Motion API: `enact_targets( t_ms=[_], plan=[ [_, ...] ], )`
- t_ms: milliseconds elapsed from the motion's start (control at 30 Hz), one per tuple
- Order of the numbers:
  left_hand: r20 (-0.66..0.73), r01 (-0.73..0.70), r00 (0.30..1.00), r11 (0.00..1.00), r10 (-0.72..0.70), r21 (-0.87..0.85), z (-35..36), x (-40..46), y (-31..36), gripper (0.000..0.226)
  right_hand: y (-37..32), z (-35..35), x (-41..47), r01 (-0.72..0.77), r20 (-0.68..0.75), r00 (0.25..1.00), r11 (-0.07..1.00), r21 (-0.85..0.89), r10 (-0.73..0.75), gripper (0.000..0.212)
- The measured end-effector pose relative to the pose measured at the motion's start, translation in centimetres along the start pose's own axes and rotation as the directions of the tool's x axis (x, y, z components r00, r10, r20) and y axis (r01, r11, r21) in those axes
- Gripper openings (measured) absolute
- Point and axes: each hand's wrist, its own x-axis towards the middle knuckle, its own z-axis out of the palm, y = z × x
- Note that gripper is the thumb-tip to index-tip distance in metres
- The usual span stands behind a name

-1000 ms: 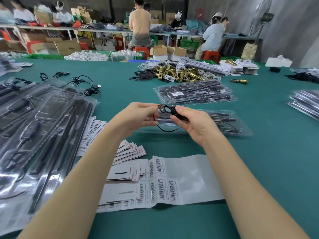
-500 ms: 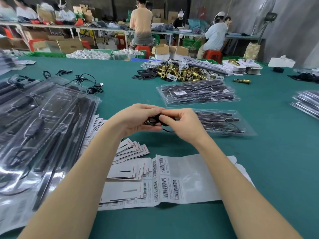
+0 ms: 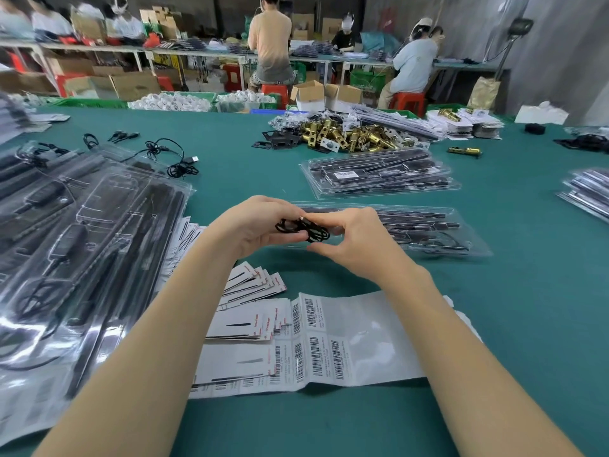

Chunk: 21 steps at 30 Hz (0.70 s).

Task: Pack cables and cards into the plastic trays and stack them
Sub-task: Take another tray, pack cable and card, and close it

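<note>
A small coiled black cable (image 3: 304, 228) hangs between both hands above the green table. My left hand (image 3: 253, 225) pinches its left loop and my right hand (image 3: 354, 242) pinches the right end. Just behind the hands lies a clear plastic tray (image 3: 441, 232) holding black parts. A second packed tray stack (image 3: 379, 174) lies farther back. White cards (image 3: 250, 285) fan out under my left forearm, beside a barcode label sheet (image 3: 329, 341).
Many clear trays (image 3: 82, 245) overlap on the left. Loose black cables (image 3: 171, 156) lie at the back left, brass lock parts (image 3: 349, 136) at the back centre, more trays (image 3: 586, 192) at the right edge. People work at far benches.
My hands drew together over the cable, then parted slightly, and the cable is now a tighter coil between them. The view shifted a little.
</note>
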Motion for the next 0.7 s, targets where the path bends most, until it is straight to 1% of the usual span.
enact_targets(
  t_ms=[133, 233, 333, 500, 600, 700],
  plan=[
    [-0.007, -0.026, 1.0, 1.0, 0.026, 0.008, 0.1, 0.0, 0.0, 0.013, 0.4, 0.6, -0.2, 0.064, -0.124, 0.99, 0.998, 0.016, -0.062, 0.038],
    [-0.013, -0.068, 0.998, 0.996, 0.069, 0.059, 0.3, 0.1, -0.2, 0.013, 0.6, 1.3, -0.6, 0.092, -0.188, 0.978, 0.996, 0.021, -0.086, 0.035],
    [-0.013, -0.092, 0.995, 0.988, 0.094, 0.121, 0.3, 0.1, -0.5, 0.011, 1.0, 1.9, -1.0, 0.07, -0.214, 0.975, 0.997, 0.026, -0.063, 0.038],
    [0.0, -0.152, 0.988, 0.977, 0.154, 0.149, 0.3, 0.1, -0.3, 0.008, 1.4, 2.4, -1.1, 0.062, -0.287, 0.958, 0.981, 0.183, -0.007, 0.037],
    [0.013, -0.184, 0.983, 0.966, 0.185, 0.182, 0.3, -0.1, -0.5, 0.01, 1.6, 2.9, -1.0, 0.049, -0.285, 0.958, 0.977, 0.206, 0.012, 0.038],
    [0.009, -0.185, 0.982, 0.97, 0.186, 0.156, 0.3, -0.3, -0.6, 0.01, 1.7, 3.1, -1.0, 0.033, -0.278, 0.96, 0.975, 0.219, 0.03, 0.039]
  ],
)
